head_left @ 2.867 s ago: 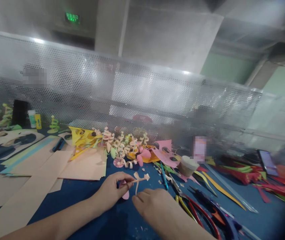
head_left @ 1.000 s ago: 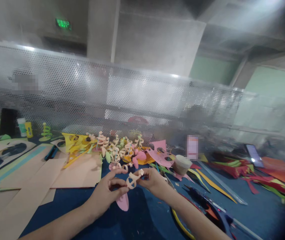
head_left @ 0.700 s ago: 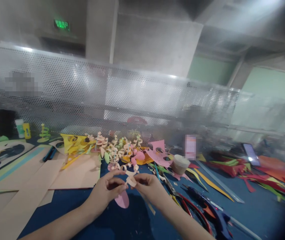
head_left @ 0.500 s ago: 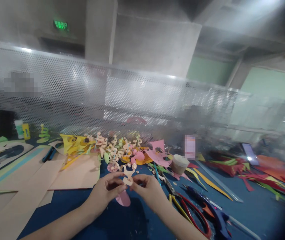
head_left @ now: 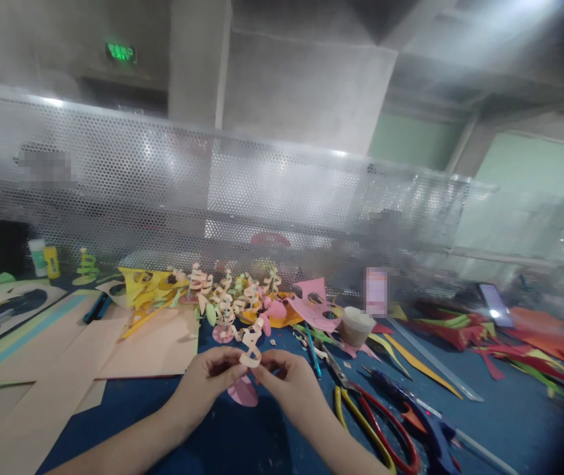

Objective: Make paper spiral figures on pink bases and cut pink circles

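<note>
Spiral [head_left: 250,360] stood between the hands, neither clearly nearer; long axis near upright, top above the fingertips. Left hand [head_left: 210,377] and right hand [head_left: 291,382] pinched its lower sides. Pink disc [head_left: 243,393] lay below.

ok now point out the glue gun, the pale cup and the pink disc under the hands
glue gun [head_left: 435,432]: head view, on its blue body
pale cup [head_left: 355,328]: head view, on its side
pink disc [head_left: 243,393]: head view, on its flat face

Blue table [head_left: 163,402]: paper sheets [head_left: 163,340], scissors [head_left: 345,386], glue gun [head_left: 425,422].
</note>
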Demonstrator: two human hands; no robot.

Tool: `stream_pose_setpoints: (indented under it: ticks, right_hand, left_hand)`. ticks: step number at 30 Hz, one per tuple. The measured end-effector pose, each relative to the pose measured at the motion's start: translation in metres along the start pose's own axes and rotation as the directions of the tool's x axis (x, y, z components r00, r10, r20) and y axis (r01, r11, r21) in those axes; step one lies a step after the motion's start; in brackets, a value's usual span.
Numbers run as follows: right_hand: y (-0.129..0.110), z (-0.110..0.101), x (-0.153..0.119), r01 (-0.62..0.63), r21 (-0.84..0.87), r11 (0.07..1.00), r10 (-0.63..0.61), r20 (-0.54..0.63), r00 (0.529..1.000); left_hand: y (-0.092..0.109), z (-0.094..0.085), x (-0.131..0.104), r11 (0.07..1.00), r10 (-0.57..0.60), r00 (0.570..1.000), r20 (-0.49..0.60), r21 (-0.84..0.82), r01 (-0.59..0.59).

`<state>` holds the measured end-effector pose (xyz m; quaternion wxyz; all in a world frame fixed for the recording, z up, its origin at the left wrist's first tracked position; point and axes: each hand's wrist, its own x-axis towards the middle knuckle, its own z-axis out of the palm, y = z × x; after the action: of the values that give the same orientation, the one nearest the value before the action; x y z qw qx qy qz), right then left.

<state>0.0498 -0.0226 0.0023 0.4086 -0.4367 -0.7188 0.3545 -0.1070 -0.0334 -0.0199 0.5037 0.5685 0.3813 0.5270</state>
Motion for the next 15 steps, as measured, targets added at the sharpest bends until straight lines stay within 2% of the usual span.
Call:
stream_pose_setpoints:
  ticks: [4,6,8,9,10,12,14,15]
  right_hand:
    - [-0.001,0.001,-0.001,0.003,0.003,1.000,-0.003,0.030,1.000]
    - [-0.003,-0.004,-0.004,0.007,-0.006,1.000,-0.007,0.048,0.999]
    - [-0.006,-0.018,-0.006,0.025,-0.109,0.994,-0.021,0.040,0.999]
    - [-0.006,-0.027,-0.008,0.037,-0.221,0.975,-0.033,0.022,0.999]
    - [-0.006,-0.039,-0.010,0.041,-0.368,0.929,-0.047,-0.007,0.999]
    - [0.000,-0.068,-0.018,-0.002,-0.655,0.755,-0.059,-0.071,0.996]
    - [0.015,-0.103,-0.033,-0.088,-0.820,0.565,-0.043,-0.136,0.990]
    - [0.027,-0.121,-0.044,-0.147,-0.853,0.501,0.008,-0.165,0.986]
  left_hand:
    - [-0.002,-0.001,0.001,0.998,-0.033,0.999,-0.005,-0.051,0.032]
    - [-0.004,-0.002,0.003,0.995,-0.041,0.999,-0.018,-0.092,0.039]
    - [-0.006,-0.003,0.004,0.990,-0.048,0.998,-0.047,-0.131,0.041]
    - [-0.007,-0.003,0.005,0.987,-0.055,0.996,-0.065,-0.155,0.045]
    - [-0.007,-0.002,0.005,0.982,-0.067,0.995,-0.080,-0.182,0.051]
    - [-0.005,-0.001,0.006,0.967,-0.103,0.989,-0.108,-0.245,0.074]
    - [-0.001,0.000,0.006,0.948,-0.128,0.984,-0.124,-0.307,0.084]
    - [0.001,0.001,0.006,0.940,-0.128,0.984,-0.126,-0.331,0.080]
